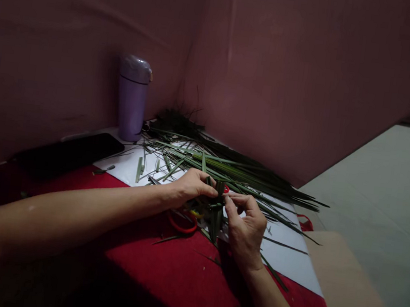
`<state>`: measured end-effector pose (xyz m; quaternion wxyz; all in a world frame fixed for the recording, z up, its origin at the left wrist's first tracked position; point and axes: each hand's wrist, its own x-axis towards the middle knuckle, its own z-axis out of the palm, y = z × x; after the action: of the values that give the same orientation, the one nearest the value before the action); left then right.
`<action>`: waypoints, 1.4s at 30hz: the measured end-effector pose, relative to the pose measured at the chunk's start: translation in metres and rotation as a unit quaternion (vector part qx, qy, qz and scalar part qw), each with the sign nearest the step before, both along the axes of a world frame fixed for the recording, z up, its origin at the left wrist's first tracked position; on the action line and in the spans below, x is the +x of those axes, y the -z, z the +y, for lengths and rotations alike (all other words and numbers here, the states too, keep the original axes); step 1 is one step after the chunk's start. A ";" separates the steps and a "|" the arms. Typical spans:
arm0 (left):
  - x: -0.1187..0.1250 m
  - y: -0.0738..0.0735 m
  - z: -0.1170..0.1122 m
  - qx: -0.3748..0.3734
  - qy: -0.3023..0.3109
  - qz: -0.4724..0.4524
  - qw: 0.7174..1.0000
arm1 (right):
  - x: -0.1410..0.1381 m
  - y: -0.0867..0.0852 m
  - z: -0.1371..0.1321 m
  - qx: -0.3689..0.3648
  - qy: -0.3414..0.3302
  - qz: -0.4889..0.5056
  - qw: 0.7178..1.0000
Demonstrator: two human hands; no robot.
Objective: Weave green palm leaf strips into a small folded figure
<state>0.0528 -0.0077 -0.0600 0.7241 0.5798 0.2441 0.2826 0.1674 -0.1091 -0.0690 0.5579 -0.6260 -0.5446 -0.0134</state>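
My left hand (190,186) and my right hand (242,228) meet over a small dark green piece of folded leaf strips (217,202). Both hands pinch it, the left from the left side, the right from the right with fingers curled. Loose strip ends hang down from the piece toward the red cloth (160,277). Red-handled scissors (182,222) lie just under my left hand, partly hidden by it.
A pile of long green leaves (225,168) and cut bits spreads over a white sheet (289,258) behind the hands. A lilac tumbler (132,97) stands in the corner by pinkish walls, a black phone (68,154) to its left. Grey floor lies at right.
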 end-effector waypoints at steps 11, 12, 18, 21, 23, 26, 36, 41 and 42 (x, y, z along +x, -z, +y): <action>0.000 -0.002 0.001 0.012 0.002 0.039 0.999 | 0.004 -0.003 0.000 -0.003 -0.042 0.017 0.999; 0.000 -0.002 0.001 0.008 0.004 0.044 0.999 | 0.005 -0.004 0.000 -0.006 -0.049 0.023 0.999; -0.002 -0.001 0.005 0.000 0.023 0.051 0.998 | 0.011 -0.008 0.000 -0.021 -0.075 -0.001 0.997; -0.002 -0.001 0.007 0.002 0.024 0.051 0.998 | 0.019 -0.008 0.002 -0.049 -0.080 -0.012 0.996; -0.001 0.000 0.007 0.002 0.022 0.050 0.999 | 0.023 -0.007 0.003 -0.070 -0.083 -0.005 0.994; -0.001 0.000 0.007 0.004 0.022 0.050 0.998 | 0.027 -0.007 0.004 -0.070 -0.089 -0.029 0.993; -0.004 0.002 0.006 0.043 0.031 0.030 0.998 | 0.019 -0.006 0.004 -0.031 -0.090 -0.108 0.990; -0.003 0.001 0.006 0.048 0.036 0.036 0.998 | 0.019 -0.005 0.004 -0.030 -0.100 -0.092 0.990; -0.003 0.002 0.006 0.050 0.036 0.035 0.997 | 0.018 -0.004 0.004 -0.032 -0.100 -0.091 0.990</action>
<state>0.0496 -0.0015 -0.0617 0.6949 0.6335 0.2338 0.2474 0.1858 -0.1052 -0.0650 0.4839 -0.5824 -0.6531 0.0030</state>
